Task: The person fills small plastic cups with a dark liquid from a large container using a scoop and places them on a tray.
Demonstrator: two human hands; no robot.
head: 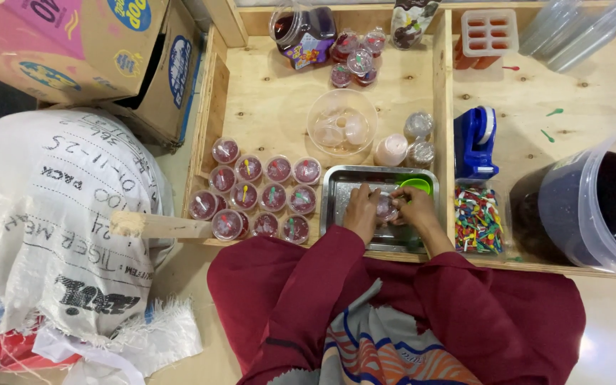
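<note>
Pressing a lid onto a small cup [386, 208] over the metal tray [336, 187], we pinch it between left hand [362, 212] and right hand [415, 209] — next, likely seating it square before joining the sealed cups [262, 196] left

Home dessert-cup packing corner: filled cups [262, 192]

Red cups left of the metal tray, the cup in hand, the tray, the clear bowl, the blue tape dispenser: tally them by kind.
Red lidded cups left of the tray: 12 clearly showing
Held cup, between left hand and right hand: 1
Metal tray: 1
Clear bowl: 1
Blue tape dispenser: 1
Total: 16
</note>
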